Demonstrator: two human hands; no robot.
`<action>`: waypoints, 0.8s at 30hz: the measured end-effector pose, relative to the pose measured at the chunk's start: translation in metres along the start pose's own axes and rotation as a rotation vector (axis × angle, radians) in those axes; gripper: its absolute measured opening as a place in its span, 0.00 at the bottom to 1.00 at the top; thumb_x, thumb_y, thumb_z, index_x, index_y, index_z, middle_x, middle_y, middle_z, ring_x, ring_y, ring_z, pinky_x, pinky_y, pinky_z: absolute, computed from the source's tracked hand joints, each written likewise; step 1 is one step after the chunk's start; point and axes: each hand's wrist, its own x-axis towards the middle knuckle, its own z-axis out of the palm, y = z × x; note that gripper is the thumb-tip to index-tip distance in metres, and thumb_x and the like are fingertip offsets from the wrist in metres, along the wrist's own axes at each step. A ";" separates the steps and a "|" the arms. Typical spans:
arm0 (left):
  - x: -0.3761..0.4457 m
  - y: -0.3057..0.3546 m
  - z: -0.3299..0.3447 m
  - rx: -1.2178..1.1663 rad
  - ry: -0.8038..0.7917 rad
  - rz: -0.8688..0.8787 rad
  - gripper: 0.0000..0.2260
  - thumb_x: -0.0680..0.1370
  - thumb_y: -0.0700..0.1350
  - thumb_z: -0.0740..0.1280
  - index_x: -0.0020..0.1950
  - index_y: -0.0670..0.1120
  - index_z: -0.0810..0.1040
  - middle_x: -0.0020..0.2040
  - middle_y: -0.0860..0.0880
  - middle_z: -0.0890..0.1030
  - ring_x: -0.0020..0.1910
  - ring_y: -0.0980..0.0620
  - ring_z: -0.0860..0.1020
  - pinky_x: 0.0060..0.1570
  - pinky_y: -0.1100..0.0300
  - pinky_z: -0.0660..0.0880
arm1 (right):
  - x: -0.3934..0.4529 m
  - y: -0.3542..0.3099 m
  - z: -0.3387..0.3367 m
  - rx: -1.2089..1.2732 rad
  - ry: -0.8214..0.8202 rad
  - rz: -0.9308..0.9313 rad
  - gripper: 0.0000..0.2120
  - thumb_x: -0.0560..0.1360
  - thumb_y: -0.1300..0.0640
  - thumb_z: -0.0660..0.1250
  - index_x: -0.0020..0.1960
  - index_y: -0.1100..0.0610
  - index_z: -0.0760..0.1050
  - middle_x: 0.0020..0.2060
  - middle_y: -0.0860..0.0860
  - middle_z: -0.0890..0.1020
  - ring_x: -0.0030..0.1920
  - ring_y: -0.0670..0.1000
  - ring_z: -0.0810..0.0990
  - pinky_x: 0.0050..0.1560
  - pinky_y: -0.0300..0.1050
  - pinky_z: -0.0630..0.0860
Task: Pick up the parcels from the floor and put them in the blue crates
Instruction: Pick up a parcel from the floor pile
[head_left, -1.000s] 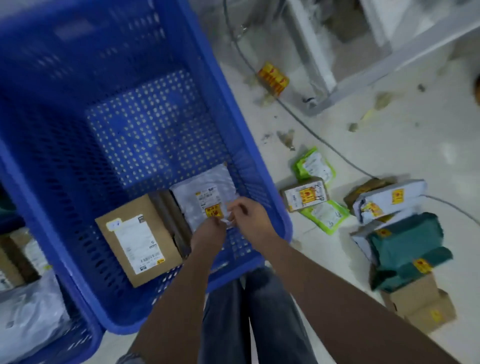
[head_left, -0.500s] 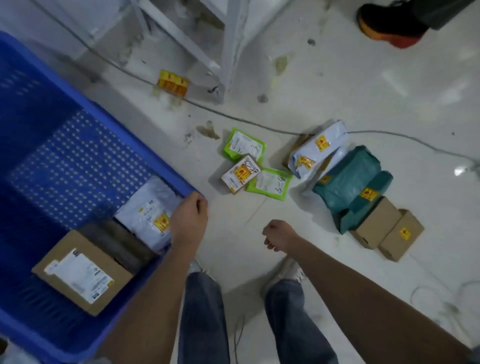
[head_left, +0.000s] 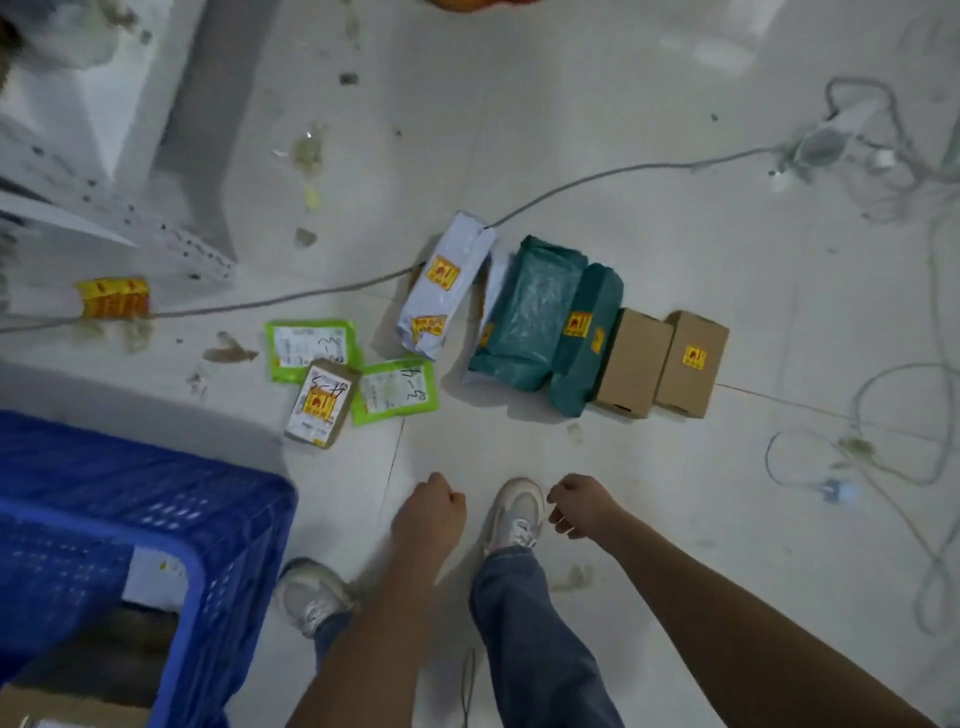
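Parcels lie on the white floor ahead of me. Two green envelopes (head_left: 310, 349) (head_left: 397, 391) flank a small brown box (head_left: 322, 405). Further right are a white bag (head_left: 445, 286), two teal bags (head_left: 532, 322) (head_left: 584, 338) and two cardboard boxes (head_left: 632, 361) (head_left: 691, 362). The blue crate (head_left: 171, 509) stands at lower left with parcels inside, mostly hidden. My left hand (head_left: 431, 512) is curled into a loose fist and holds nothing. My right hand (head_left: 579, 503) hangs beside it, fingers curled, also with nothing in it. Both hands hover above the floor, short of the parcels.
A grey cable (head_left: 571, 192) runs across the floor behind the parcels, and more loose cords (head_left: 893, 405) tangle at the right. A white metal frame (head_left: 156, 171) stands at upper left with a yellow-red packet (head_left: 114, 297) at its foot. My shoes (head_left: 514, 512) (head_left: 311, 592) are below the hands.
Both hands have left the grey parcel in the crate and swung right, out over the floor. My view has turned from the crate toward the parcels on the floor.
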 end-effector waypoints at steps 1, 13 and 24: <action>0.006 0.012 -0.006 0.036 -0.003 0.009 0.13 0.81 0.47 0.54 0.58 0.40 0.71 0.58 0.42 0.77 0.57 0.43 0.76 0.54 0.54 0.72 | 0.003 0.003 -0.012 0.041 0.007 0.002 0.06 0.78 0.61 0.56 0.48 0.62 0.71 0.32 0.54 0.75 0.30 0.50 0.74 0.31 0.39 0.69; 0.093 0.099 -0.028 0.132 -0.048 0.097 0.12 0.80 0.45 0.56 0.55 0.38 0.72 0.57 0.37 0.77 0.58 0.40 0.75 0.54 0.54 0.70 | 0.072 0.019 -0.078 0.333 0.053 0.128 0.06 0.77 0.61 0.57 0.48 0.63 0.71 0.32 0.56 0.76 0.32 0.53 0.74 0.34 0.42 0.70; 0.169 0.150 -0.020 0.259 -0.302 0.135 0.10 0.79 0.45 0.56 0.51 0.42 0.74 0.56 0.39 0.78 0.56 0.41 0.76 0.54 0.53 0.70 | 0.137 -0.038 -0.126 0.428 0.102 0.092 0.15 0.78 0.58 0.59 0.61 0.65 0.72 0.41 0.55 0.75 0.44 0.54 0.73 0.43 0.44 0.71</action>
